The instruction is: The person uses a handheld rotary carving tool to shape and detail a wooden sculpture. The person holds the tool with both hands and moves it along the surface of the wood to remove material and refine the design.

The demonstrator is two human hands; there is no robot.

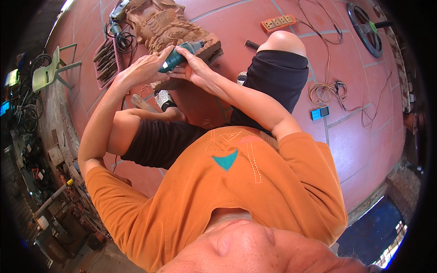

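Observation:
A green die grinder with a grey nose is between my two hands, its nose pointing right, close to a carved wooden sculpture. My left hand is closed around its rear end. My right hand grips the body from the near right side, the thumb lying along its top. Parts of the fingers of both hands are hidden behind the tool. The brown sculpture lies on the floor just beyond my hands, its carved folds showing and its squared end toward the right. Whether the grinder's tip touches the wood cannot be made out.
Left of the sculpture, a pink crate holds several chisels, with another power tool beside it. A green chair stands far left. An orange power strip, looped cables and a blue phone lie right.

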